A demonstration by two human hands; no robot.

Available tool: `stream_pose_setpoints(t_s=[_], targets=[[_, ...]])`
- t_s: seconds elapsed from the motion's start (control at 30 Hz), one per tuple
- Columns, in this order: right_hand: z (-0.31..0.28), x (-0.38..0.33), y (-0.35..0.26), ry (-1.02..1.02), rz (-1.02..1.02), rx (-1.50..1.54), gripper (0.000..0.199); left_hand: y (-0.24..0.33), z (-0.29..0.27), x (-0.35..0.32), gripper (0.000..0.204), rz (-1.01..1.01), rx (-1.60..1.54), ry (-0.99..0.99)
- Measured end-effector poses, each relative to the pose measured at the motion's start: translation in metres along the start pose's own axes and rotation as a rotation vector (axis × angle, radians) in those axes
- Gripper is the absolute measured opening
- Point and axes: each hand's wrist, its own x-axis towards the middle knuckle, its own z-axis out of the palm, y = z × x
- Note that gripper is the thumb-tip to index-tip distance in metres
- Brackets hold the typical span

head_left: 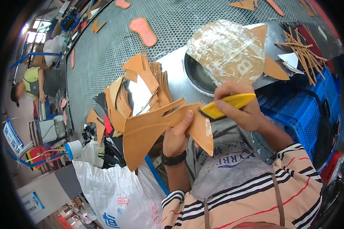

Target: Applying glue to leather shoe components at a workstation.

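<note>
My left hand (176, 137) grips a tan leather piece (147, 131) with curved edges, thumb on top and fingers beneath. A yellow-handled brush (235, 102) is in my closed right hand (242, 114). Its dark bristle end touches the leather's upper right edge, beside a shiny wet strip running down that side. Behind the brush stands a round metal bowl (194, 78), partly covered by a cardboard disc (227, 49) wrapped in clear plastic. More tan leather pieces (143, 72) lie stacked beyond my left hand.
Pink sole-shaped pieces (143, 32) lie on the honeycomb-patterned table (168, 28). Thin tan strips (302, 53) are heaped at the far right, above a blue plastic crate (294, 118). A white sack (118, 191) stands at lower left. Another person (32, 82) is farther off left.
</note>
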Motion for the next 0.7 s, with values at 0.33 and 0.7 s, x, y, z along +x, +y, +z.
stream_pose_setpoints(t_s=[0.33,0.7], targets=[[-0.023,-0.013,-0.02,-0.437,0.031,0.148,0.013,0.084,-0.022,0.034,0.036,-0.033,0.418,0.126],[-0.009,0.0,0.014,0.056,0.215,0.195,0.014,0.279,-0.264,0.22,0.054,-0.221,0.643,0.196]])
